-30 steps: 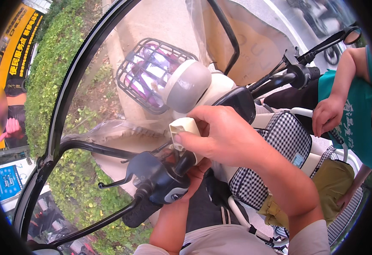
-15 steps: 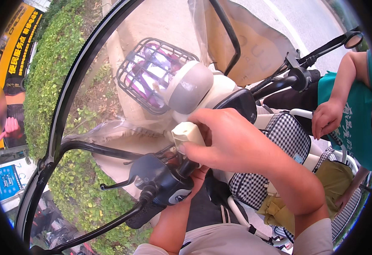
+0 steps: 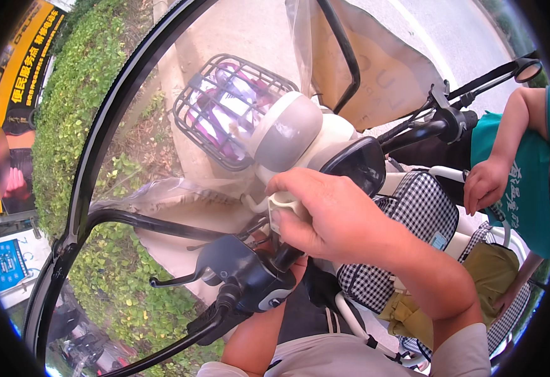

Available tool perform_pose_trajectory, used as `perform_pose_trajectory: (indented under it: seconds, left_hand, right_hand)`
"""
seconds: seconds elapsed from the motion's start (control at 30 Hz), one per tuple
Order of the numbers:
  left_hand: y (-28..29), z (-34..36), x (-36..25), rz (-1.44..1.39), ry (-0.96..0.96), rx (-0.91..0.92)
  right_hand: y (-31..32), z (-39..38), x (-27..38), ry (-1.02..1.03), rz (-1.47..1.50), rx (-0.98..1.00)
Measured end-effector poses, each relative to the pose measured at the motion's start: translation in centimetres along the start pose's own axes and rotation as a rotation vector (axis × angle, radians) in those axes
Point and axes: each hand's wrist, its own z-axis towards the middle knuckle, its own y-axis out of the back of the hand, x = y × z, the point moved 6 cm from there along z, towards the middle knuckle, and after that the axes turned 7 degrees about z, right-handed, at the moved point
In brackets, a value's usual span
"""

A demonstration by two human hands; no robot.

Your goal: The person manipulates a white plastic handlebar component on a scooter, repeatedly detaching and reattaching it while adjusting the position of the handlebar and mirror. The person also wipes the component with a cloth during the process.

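Hedge, nine o'clock; my right grip pinches cream plastic casing, likely steadying it; left grip: cannot tell.

Scooter, cream-bodied, seen from above on my remote feed, with places given from the wire basket at its nose. Inside the basket, behind its dark wires, I see a purple-and-white bundle; its exact make-up is unclear. Just beside the basket, toward the rider, sits a rounded grey-and-white cover. Farther from the basket come a dark panel and the black handlebar. Well apart from the basket, beyond the panel, is the seat in black-and-white check, bearing a small pale-blue tag. Still farther from the basket, olive cloth rests against the checked seat; I cannot tell whether it is a garment.
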Motion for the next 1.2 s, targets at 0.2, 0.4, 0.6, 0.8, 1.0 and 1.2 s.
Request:
perform_pose_trajectory:
  seconds: [0.2,0.4,0.6,0.8,1.0,1.2]
  left_hand:
    - [-0.4,-0.3,0.2,0.04,0.022,0.103]
    - [0.0,0.9,-0.1,0.081,-0.102,0.25]
    - [1.4,1.7,0.0,0.003,-0.094,0.117]
    - [1.0,1.3,0.2,0.056,-0.091,0.131]
    - [1.2,0.4,-1.1,0.154,-0.236,0.112]
    - [2.9,2.1,-1.4,0.149,-0.402,0.224]
  right_hand:
    - [-0.4,1.2,-0.7,0.077,-0.057,0.047]
    - [-0.7,0.5,-0.6,0.135,-0.006,-0.066]
    - [-0.8,0.4,-0.6,0.178,-0.003,-0.081]
    - [-0.4,0.3,-0.6,0.128,-0.044,-0.044]
    - [0.3,-4.6,-0.6,0.363,0.082,-0.103]
    - [-1.3,-4.2,-2.0,0.58,-0.125,-0.144]
